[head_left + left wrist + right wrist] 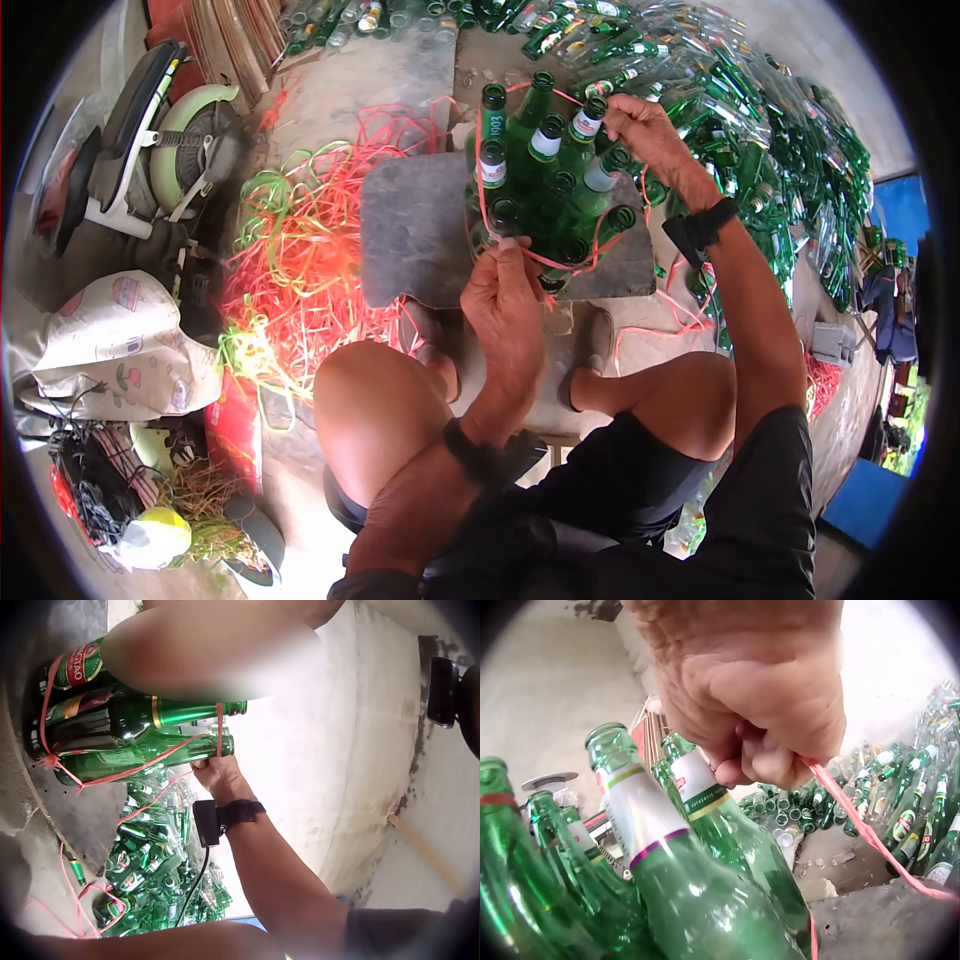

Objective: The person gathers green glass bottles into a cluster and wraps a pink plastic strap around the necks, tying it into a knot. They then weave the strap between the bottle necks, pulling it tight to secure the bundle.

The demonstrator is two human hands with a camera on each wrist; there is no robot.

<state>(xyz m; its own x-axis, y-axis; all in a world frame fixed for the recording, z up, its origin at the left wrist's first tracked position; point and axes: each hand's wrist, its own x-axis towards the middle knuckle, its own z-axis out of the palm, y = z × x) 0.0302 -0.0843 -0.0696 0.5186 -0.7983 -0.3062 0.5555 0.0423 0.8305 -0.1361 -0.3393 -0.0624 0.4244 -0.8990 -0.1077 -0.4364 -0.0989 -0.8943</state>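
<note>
A bundle of green bottles point(560, 190) stands upright on a dark board point(410, 220), with pink strap point(484, 205) around the necks. The left hand point(505, 300) pinches the strap at the near side of the bundle; in the left wrist view a blurred part of a hand covers the bottle tops. At the far right of the bundle, the right hand point(655, 145) has its fingers curled round the strap; in the right wrist view the pink strap point(870, 836) runs out of the curled right hand point(757, 697). Strap also circles the bottle bodies point(112, 761) lower down.
A large heap of loose bottles point(740, 130) lies behind and to the right. Tangled pink and green strap point(310, 250) covers the floor at left, near a green-rimmed wheel point(195, 150) and a patterned cloth point(130, 350). The person's knees point(385, 400) are close to the board.
</note>
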